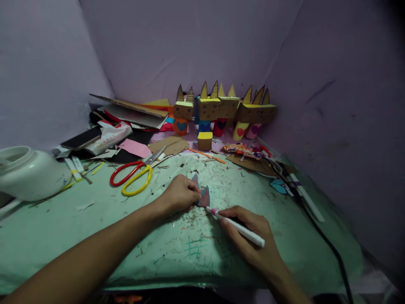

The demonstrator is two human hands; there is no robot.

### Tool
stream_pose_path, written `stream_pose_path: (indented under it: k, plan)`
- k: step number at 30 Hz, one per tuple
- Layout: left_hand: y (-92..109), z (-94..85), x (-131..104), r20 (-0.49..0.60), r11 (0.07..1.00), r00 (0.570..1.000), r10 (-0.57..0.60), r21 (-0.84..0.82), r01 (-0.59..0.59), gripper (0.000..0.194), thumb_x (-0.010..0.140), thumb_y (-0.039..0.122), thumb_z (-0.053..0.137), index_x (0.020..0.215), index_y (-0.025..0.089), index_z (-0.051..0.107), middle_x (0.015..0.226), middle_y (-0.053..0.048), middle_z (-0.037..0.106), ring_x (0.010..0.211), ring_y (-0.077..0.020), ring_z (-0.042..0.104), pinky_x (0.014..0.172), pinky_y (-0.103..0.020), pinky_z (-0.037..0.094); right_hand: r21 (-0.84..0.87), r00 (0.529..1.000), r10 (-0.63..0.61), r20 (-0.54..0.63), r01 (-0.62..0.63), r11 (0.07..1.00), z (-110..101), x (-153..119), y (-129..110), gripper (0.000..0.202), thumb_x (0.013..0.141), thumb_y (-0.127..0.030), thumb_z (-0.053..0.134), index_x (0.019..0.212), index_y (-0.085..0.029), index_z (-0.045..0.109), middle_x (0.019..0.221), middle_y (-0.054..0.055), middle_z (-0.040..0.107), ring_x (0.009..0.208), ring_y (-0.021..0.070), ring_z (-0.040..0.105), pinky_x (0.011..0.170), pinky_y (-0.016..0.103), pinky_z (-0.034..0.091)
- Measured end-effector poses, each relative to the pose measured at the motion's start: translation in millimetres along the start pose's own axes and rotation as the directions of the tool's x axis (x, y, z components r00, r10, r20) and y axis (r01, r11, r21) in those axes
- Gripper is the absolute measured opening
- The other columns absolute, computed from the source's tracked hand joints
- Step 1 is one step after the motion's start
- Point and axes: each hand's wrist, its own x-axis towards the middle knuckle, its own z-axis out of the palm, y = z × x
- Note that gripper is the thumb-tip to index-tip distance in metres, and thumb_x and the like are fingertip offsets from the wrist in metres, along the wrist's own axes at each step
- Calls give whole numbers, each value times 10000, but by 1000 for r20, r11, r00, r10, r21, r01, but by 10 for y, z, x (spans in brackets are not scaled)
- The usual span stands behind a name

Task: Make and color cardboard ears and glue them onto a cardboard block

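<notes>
Near the middle of the green-covered table, my left hand (182, 194) pinches a small paper piece with two pointed, ear-like triangles. The nearer triangle (205, 197) is pinkish with a blue edge; the other peak (195, 180) rises behind my fingers, which hide the piece's lower part. My right hand (249, 232) is closed around a white marker (245, 233) with a pink band. The marker's tip rests at the lower edge of the nearer triangle, or just beside it. Bits of scrap and green pen lines lie on the cover (164, 257) around both hands.
Scissors (139, 173) with red and yellow handles lie left of my hands. Several box-headed paper figures (205, 109) and a small cardboard box (205, 141) stand behind. A white jar (38, 175) is at far left, cardboard (133, 109) behind it. A black cable (325, 236) runs down the right.
</notes>
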Motion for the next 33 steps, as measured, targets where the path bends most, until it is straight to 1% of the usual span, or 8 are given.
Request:
stream_pose_path:
  k: [3, 8, 14, 16, 20, 24, 29, 33]
  plan:
    - [10, -2, -2, -5, 1000, 1000, -7, 4, 7, 100, 623, 106, 543, 546, 117, 605, 330, 52, 431, 307, -66, 388, 320, -171, 256, 15, 999, 23, -26, -23, 1000, -4, -8, 10, 127, 802, -252, 547, 832, -188, 653, 676, 19, 680, 558, 152, 616, 503, 246, 451]
    - [11, 5, -2, -4, 1000, 1000, -6, -7, 6, 112, 621, 99, 534, 550, 114, 620, 327, 54, 430, 291, -59, 362, 322, -176, 257, 35, 998, 10, -67, -8, 999, 14, 16, 20, 163, 811, -234, 546, 933, -188, 643, 813, 37, 694, 676, 161, 642, 583, 256, 481]
    - [-27, 9, 16, -5, 1000, 1000, 14, -21, -14, 121, 627, 89, 531, 533, 121, 601, 334, 51, 438, 304, -66, 394, 327, -178, 274, 22, 998, 54, -13, -54, 998, -1, 14, 11, 133, 793, -257, 554, 813, -185, 664, 657, 15, 681, 530, 149, 607, 483, 250, 445]
    - [-14, 3, 6, -2, 1000, 1000, 12, -19, -12, 125, 629, 86, 534, 535, 120, 608, 330, 53, 435, 295, -62, 385, 322, -177, 267, 30, 997, 72, -27, -72, 997, -5, 11, 12, 137, 801, -261, 549, 821, -189, 664, 668, 15, 686, 540, 149, 612, 485, 247, 448]
    - [14, -5, -9, 8, 1000, 1000, 15, -19, -15, 131, 628, 74, 536, 542, 116, 625, 336, 54, 439, 300, -57, 383, 320, -171, 250, 43, 999, 16, -44, -14, 999, 5, 9, 21, 156, 805, -232, 556, 926, -193, 646, 814, 32, 703, 671, 162, 649, 581, 259, 490]
    - [6, -3, -4, 4, 1000, 1000, 13, -25, -13, 116, 635, 88, 542, 545, 114, 610, 333, 55, 431, 305, -59, 382, 325, -170, 260, 16, 1000, -7, -7, 7, 1000, 9, 2, 23, 133, 796, -220, 562, 883, -187, 657, 760, 30, 704, 625, 159, 647, 569, 263, 494]
    - [19, -7, -16, 5, 1000, 1000, 0, -17, 0, 121, 638, 84, 530, 564, 105, 624, 319, 57, 424, 290, -58, 362, 322, -172, 254, 35, 997, -62, -52, 64, 997, 19, -6, 26, 142, 795, -203, 564, 899, -189, 660, 779, 32, 708, 630, 153, 653, 549, 248, 493]
    - [30, -5, -18, 6, 1000, 1000, -9, -10, 9, 126, 635, 77, 533, 574, 100, 640, 314, 58, 423, 284, -56, 354, 324, -174, 249, 5, 995, -98, -37, 98, 995, 30, -9, 32, 146, 785, -182, 572, 906, -188, 654, 768, 28, 702, 616, 148, 648, 546, 250, 489]
